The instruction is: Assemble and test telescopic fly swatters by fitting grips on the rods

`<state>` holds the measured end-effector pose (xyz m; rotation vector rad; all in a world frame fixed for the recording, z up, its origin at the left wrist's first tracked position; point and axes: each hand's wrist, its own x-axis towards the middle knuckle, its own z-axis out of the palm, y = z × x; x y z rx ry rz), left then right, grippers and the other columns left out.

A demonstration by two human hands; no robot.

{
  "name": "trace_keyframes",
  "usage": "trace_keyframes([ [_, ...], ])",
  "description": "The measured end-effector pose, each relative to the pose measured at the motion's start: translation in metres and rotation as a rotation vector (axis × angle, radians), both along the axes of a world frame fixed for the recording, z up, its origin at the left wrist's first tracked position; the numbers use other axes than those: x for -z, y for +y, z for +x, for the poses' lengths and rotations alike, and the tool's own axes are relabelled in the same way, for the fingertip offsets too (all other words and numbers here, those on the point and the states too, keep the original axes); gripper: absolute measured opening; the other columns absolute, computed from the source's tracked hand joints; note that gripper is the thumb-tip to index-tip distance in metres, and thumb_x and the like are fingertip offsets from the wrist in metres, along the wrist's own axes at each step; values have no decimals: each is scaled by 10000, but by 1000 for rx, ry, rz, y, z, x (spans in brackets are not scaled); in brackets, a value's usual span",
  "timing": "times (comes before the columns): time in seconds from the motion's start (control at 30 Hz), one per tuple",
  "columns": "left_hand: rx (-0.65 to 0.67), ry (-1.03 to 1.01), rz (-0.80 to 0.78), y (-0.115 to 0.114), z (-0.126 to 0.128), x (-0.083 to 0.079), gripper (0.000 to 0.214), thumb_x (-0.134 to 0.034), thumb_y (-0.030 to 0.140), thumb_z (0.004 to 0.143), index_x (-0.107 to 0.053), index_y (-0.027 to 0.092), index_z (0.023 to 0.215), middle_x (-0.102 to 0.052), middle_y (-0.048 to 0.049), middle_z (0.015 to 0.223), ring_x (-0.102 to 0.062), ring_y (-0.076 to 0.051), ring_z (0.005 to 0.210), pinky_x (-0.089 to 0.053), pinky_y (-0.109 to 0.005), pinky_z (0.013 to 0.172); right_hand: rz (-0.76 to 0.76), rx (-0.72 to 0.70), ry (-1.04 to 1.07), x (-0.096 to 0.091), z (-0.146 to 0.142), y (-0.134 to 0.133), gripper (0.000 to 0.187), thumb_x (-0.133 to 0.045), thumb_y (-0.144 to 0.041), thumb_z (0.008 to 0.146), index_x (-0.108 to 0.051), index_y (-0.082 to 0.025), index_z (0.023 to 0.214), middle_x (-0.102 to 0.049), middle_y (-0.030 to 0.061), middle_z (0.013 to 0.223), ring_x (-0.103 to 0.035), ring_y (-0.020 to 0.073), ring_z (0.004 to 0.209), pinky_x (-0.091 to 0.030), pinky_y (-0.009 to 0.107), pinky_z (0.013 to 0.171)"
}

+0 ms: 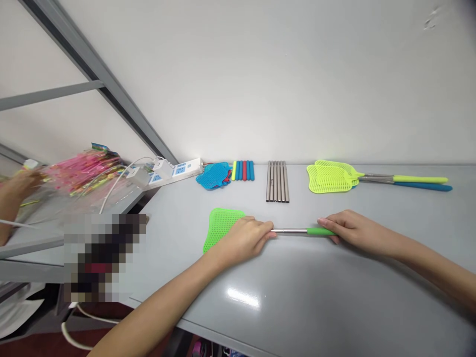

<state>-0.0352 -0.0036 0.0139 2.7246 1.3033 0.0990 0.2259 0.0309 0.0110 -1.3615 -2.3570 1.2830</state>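
Note:
A green fly swatter lies flat on the grey table (316, 297). Its mesh head (220, 227) points left, and its thin metal rod (290, 230) runs right into a green grip (318, 231). My left hand (243, 238) is closed around the neck where the head meets the rod. My right hand (353, 229) is closed on the green grip. Both hands rest on the tabletop.
Along the back wall lie blue and red mesh heads (213, 175), several coloured grips (243, 170), several metal rods (277, 180) and two finished swatters (334, 176). A white power strip (174, 171) sits at the left. Another person's hand (17, 186) works by pink packets (85, 168).

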Motion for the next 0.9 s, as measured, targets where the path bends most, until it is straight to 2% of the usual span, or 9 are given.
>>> trace_keyframes([
  [0.23,-21,5,2,-1,2,-2,335,-223,345,923,-411,186,695,-510,16,553,-445,-131,504,-327,-264,590,-49,-4,12,2,-2,1,460,-372,-514,832,-463,-173,538,-222,-56,479,-227,86,434,-205,217,427],
  [0.33,-12,-4,-22,0,2,-1,333,-219,349,923,-408,190,699,-488,25,535,-436,-130,489,-299,-254,545,25,-44,18,-4,-3,1,372,-451,-483,806,-541,-179,612,-337,-41,510,-309,97,474,-227,212,446],
  [0.47,-22,-17,-63,2,1,-1,343,-211,347,923,-418,191,699,-475,23,536,-444,-131,491,-254,-249,488,160,-102,29,-8,-3,1,257,-476,-434,810,-617,-230,881,-566,8,708,-483,164,645,-339,240,561],
  [0.57,-23,-13,-57,1,1,-1,343,-210,344,924,-422,189,703,-476,23,533,-452,-132,492,-258,-253,487,213,-161,36,-8,-4,1,260,-454,-412,827,-625,-222,876,-614,42,840,-517,207,757,-367,281,659],
  [0.7,-3,8,-18,-3,4,-1,329,-226,353,922,-418,187,712,-501,20,534,-474,-137,494,-283,-260,506,153,-138,26,-4,-7,-4,311,-410,-404,840,-577,-194,683,-546,21,652,-467,167,613,-335,259,568],
  [0.8,16,24,28,-10,9,0,308,-240,340,923,-426,183,733,-545,9,568,-508,-143,522,-302,-272,526,21,-131,27,-2,-7,-7,348,-396,-396,838,-478,-179,579,-385,-17,539,-335,116,505,-258,233,481],
  [0.9,21,48,47,-15,13,1,283,-259,314,922,-429,180,739,-572,8,589,-513,-132,511,-302,-272,523,-125,-148,41,-2,-5,-6,354,-408,-375,827,-405,-172,537,-281,-37,528,-237,92,484,-197,227,453],
])
